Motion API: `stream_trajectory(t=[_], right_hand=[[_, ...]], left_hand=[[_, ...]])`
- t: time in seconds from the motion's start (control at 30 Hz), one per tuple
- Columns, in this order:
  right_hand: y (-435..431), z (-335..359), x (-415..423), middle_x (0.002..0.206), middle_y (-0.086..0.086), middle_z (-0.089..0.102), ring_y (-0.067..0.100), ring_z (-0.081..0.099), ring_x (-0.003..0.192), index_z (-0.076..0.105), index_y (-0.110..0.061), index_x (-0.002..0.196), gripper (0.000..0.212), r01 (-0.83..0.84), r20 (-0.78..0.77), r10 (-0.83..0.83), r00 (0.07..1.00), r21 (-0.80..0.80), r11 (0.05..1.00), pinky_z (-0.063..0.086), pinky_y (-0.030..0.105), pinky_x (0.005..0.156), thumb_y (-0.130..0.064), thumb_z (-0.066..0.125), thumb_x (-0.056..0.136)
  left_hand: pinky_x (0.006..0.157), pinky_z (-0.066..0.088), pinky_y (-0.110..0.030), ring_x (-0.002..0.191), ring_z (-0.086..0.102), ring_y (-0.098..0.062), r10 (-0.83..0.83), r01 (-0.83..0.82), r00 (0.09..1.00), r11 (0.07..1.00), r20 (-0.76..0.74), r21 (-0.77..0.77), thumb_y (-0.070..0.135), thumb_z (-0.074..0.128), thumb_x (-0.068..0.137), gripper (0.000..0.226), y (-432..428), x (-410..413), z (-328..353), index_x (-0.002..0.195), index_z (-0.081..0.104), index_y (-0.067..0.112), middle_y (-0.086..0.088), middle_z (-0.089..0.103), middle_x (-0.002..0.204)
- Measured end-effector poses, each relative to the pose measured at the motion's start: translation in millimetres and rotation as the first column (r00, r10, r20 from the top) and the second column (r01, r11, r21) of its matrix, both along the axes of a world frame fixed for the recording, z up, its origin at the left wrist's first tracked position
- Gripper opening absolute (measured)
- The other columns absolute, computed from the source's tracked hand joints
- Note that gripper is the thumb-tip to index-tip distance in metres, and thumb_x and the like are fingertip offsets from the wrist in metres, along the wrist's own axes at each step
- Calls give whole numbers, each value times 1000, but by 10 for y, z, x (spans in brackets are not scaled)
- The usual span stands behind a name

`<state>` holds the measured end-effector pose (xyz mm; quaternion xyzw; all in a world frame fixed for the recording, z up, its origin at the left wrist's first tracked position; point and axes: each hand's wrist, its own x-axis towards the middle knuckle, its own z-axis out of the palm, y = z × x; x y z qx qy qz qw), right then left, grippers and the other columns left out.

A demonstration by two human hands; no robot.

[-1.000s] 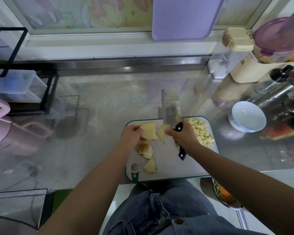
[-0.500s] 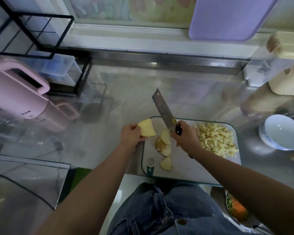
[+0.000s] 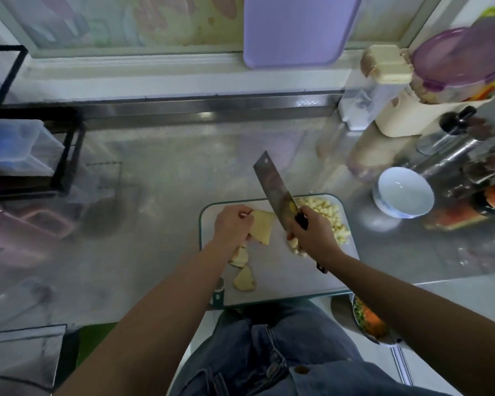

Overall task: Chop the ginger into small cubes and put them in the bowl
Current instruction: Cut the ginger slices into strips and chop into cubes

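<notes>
A white cutting board (image 3: 283, 278) with a green rim lies on the steel counter in front of me. My left hand (image 3: 232, 225) holds a pale yellow ginger slice (image 3: 262, 225) at the board's far left. My right hand (image 3: 309, 232) grips the black handle of a cleaver (image 3: 273, 185), whose blade points up and away, to the left. A heap of small ginger cubes (image 3: 326, 217) lies at the board's far right, partly hidden by my right hand. Two more ginger slices (image 3: 244, 278) lie near the board's left edge. The empty white bowl (image 3: 403, 195) stands to the right of the board.
A black wire rack (image 3: 40, 155) with plastic boxes stands at the left. Bottles and containers (image 3: 429, 110) crowd the back right corner. A purple board (image 3: 297, 27) leans against the window. A dish of chopped vegetables (image 3: 369, 321) sits below my right forearm.
My left hand has brought the ginger slice from off the board's left edge onto the board. The cleaver stays raised with its blade tilted up. The view has swung to the right.
</notes>
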<state>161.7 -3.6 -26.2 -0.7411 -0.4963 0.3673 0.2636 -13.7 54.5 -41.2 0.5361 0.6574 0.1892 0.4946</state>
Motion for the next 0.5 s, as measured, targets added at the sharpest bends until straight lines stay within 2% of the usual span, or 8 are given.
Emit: stream_trajectory(t=[0.07,0.13,0.23,0.3,0.33,0.43,0.5], right_hand=[[-79,10,81,66,3,64,10,57,42,53,-15,85,13,-8,37,8,999,-12,1000,46,22,38,-21,57,95],[-152,15,133,64,2,64,16,59,42,51,-16,81,16,-16,39,17,999,-35,999,49,27,40,-21,56,95],[-239,7,155,69,8,67,12,56,38,52,-13,83,13,-20,32,22,999,-70,997,48,26,40,-18,55,95],[-271,3,136,72,9,68,12,56,39,54,-11,88,11,-27,35,30,999,-80,996,48,27,41,-19,54,95],[-278,0,121,72,10,68,11,55,39,54,-10,88,12,-30,40,33,999,-80,996,47,27,41,-19,54,96],[-264,-2,69,74,9,68,5,53,38,54,-9,88,15,-21,43,24,999,-83,996,43,22,39,-21,54,97],[-241,3,39,73,8,68,12,55,41,54,-9,89,15,-17,43,21,999,-86,996,44,23,39,-22,54,97]], left_hand=[[91,50,-32,103,64,-27,-234,249,957,966,-174,69,13,53,92,27,-2,116,12,112,71,15,-7,69,114],[94,41,-27,113,59,-22,-356,394,893,914,-277,95,12,49,94,30,-2,208,3,115,70,19,-3,66,122],[95,37,-29,116,56,-26,-381,448,860,882,-340,145,10,49,94,32,-1,278,-36,119,67,15,-8,64,123],[93,39,-32,113,54,-29,-397,477,836,867,-379,145,18,57,90,34,-6,285,-60,123,62,11,-13,59,121],[93,41,-33,112,51,-29,-409,495,819,859,-402,134,26,64,86,41,-25,278,-67,124,59,11,-12,54,120],[94,43,-35,113,43,-26,-462,608,703,785,-541,119,47,76,71,69,-114,247,-116,126,49,16,-8,44,120],[92,44,-35,113,42,-26,-471,666,631,736,-616,119,45,75,71,68,-160,242,-164,126,46,16,-8,42,120]])
